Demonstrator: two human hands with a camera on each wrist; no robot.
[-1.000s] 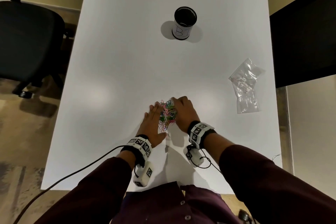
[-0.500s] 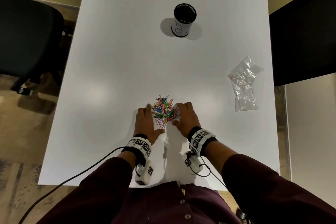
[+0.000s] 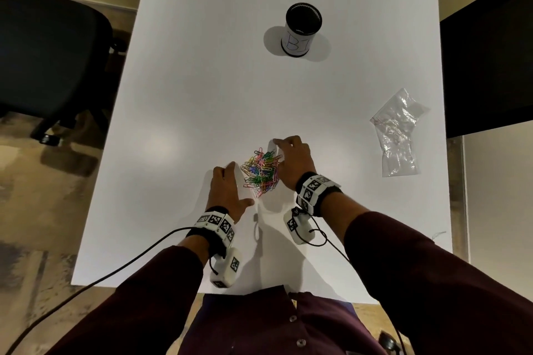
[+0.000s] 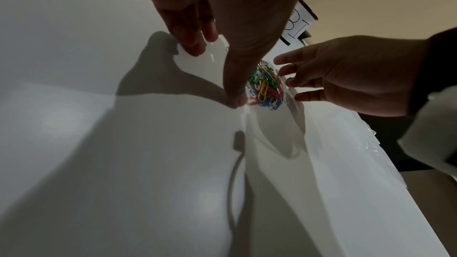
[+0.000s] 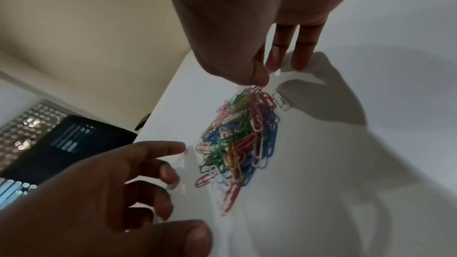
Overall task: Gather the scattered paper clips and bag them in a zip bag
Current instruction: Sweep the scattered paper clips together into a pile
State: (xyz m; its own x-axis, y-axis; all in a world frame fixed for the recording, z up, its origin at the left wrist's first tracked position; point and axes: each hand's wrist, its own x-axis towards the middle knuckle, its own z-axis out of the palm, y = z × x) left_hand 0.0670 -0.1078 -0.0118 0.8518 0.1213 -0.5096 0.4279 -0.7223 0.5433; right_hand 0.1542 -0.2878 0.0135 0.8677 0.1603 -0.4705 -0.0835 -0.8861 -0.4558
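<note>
A heap of multicoloured plastic-coated wire paper clips (image 3: 261,171) lies on the white rectangular tabletop (image 3: 202,89), near its front edge, between the person's two hands. The left hand (image 3: 226,192) rests on the tabletop just left of the heap, its fingers fairly straight and its thumb spread toward the person; its grip is released and holds nothing. In the left wrist view one fingertip (image 4: 236,101) presses on the tabletop beside the near end of the clips (image 4: 265,85). The right hand (image 3: 294,160) arches over the right side of the heap with its fingertips down at the heap's far edge; its grip is likewise released, the fingers only loosely bent, closed on no clip. In the right wrist view the clips (image 5: 241,142) lie in a long tangled mound, with one pale clip slightly apart at the far end. The crumpled clear plastic zip bag (image 3: 399,132) lies flat near the right edge, well apart from the hands. A black cylindrical cup with a white label (image 3: 301,29) stands farther back.
</note>
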